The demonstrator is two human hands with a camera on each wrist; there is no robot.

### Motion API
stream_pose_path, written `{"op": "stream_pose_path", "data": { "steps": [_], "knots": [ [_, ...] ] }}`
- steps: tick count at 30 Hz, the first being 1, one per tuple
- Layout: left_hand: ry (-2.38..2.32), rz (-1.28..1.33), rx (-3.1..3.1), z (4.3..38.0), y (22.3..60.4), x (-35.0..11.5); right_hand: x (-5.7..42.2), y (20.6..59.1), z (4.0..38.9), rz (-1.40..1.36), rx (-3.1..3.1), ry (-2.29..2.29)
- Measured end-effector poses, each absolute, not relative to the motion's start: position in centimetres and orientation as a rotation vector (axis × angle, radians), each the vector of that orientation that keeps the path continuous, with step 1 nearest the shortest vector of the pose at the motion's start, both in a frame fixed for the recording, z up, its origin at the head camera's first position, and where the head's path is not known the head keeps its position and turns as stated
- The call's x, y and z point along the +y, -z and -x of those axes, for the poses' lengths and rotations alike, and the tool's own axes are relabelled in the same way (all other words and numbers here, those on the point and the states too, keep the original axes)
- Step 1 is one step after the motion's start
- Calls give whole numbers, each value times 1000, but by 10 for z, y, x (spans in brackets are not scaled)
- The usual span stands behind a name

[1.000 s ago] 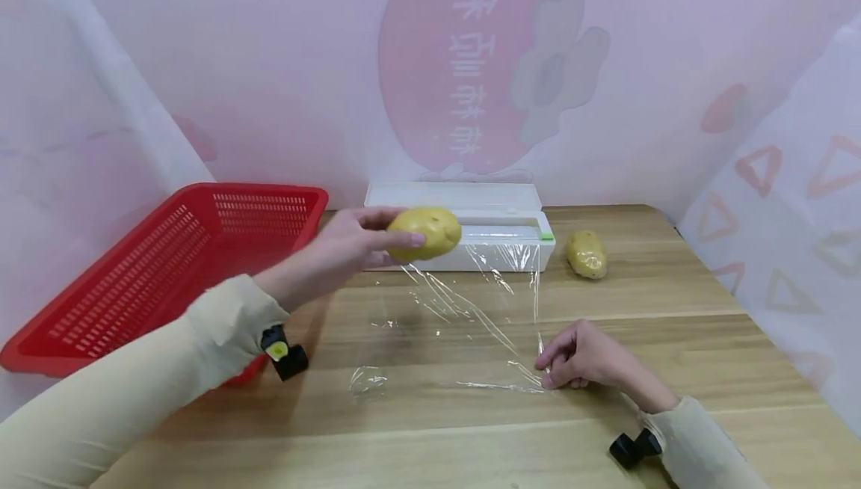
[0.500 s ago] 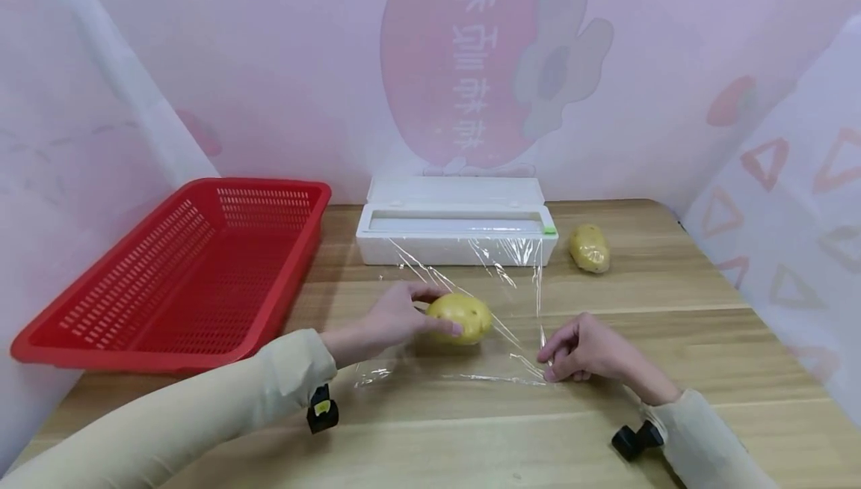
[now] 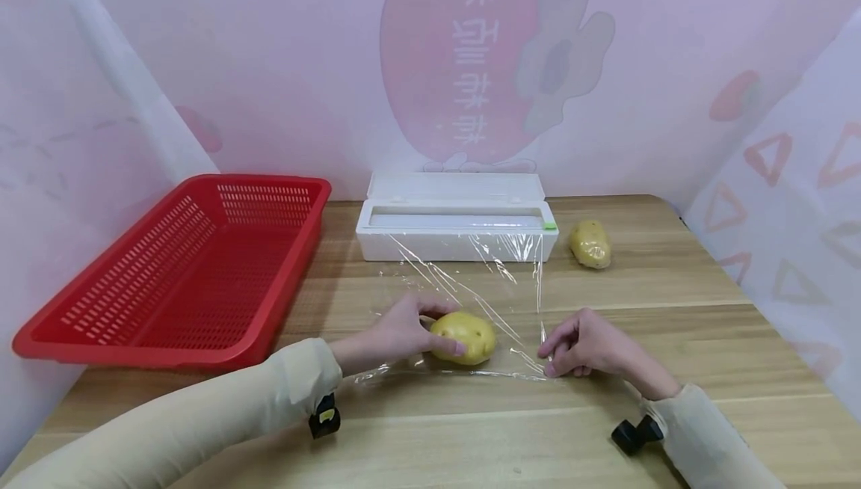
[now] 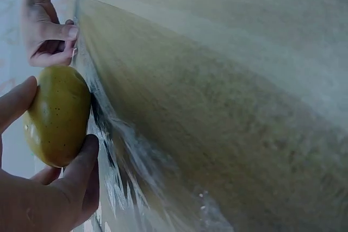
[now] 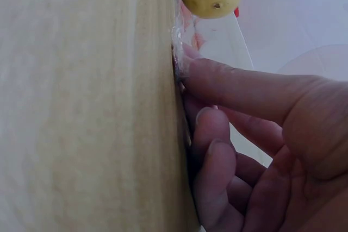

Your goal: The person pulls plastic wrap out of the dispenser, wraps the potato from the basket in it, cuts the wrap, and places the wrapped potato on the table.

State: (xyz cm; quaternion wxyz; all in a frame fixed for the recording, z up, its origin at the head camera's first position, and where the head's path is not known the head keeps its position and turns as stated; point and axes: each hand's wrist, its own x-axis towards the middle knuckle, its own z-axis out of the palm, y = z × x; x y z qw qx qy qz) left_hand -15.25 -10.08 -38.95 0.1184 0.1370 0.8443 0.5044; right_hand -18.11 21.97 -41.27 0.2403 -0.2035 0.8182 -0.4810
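Note:
My left hand (image 3: 403, 333) grips a yellow potato (image 3: 466, 338) between thumb and fingers, low over a sheet of clear plastic wrap (image 3: 498, 317). In the left wrist view the potato (image 4: 58, 115) sits between the thumb and fingertips, with the crinkled wrap (image 4: 122, 156) right beside it. My right hand (image 3: 584, 347) pinches the near right corner of the wrap close to the table; the right wrist view shows the gathered film (image 5: 178, 52) between thumb and finger. The sheet runs back to a white wrap dispenser box (image 3: 457, 244), whose lid is raised.
A red plastic basket (image 3: 269, 309) with slotted walls stands at the left. A second potato (image 3: 590, 244), shiny as if wrapped in film, lies right of the dispenser. The wooden table (image 3: 471, 444) ends at a printed wall sheet (image 3: 282, 63) behind and at both sides.
My left hand has brought the potato down and toward me, from in front of the dispenser to the near part of the wrap. The right hand keeps pinching the corner.

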Motion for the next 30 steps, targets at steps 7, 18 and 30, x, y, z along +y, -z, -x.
{"op": "stream_pose_path", "data": {
  "steps": [7,18,30],
  "knots": [
    [-1380,-512,2447,154,394,-106,219,413,180,552,2233,1323],
    [-1258,-630,2527,146,381,-123,221,405,180,600,2214,1275],
    [-711,-935,2619,129,357,-156,228,373,180,1011,2380,1057]
  ]
}}
